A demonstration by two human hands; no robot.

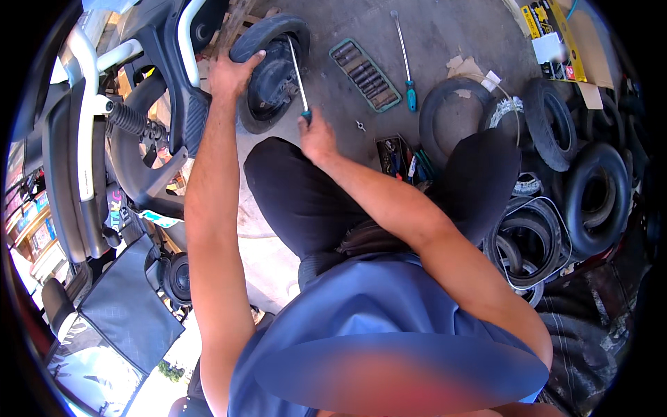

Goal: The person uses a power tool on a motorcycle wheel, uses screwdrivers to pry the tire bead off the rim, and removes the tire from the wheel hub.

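A small black wheel with its tyre (267, 29) stands tilted on the floor ahead of me, its dark hub (271, 83) facing right. My left hand (233, 74) is closed over the tyre's left side, thumb on the near edge. In my right hand (319, 139) is the teal handle of a long metal tyre lever (300, 80). The lever's shaft runs up across the wheel, and its far end meets the inner edge of the tyre near the top. Whether the tip sits under the tyre edge is too small to tell.
On the floor lie a tray of sockets (365, 75), a second teal-handled lever (410, 96), a small metal part (360, 126) and a tool box (394, 158). Loose tyres (549, 125) crowd the right, beside a yellow carton (556, 35). A scooter frame (87, 125) stands close on the left.
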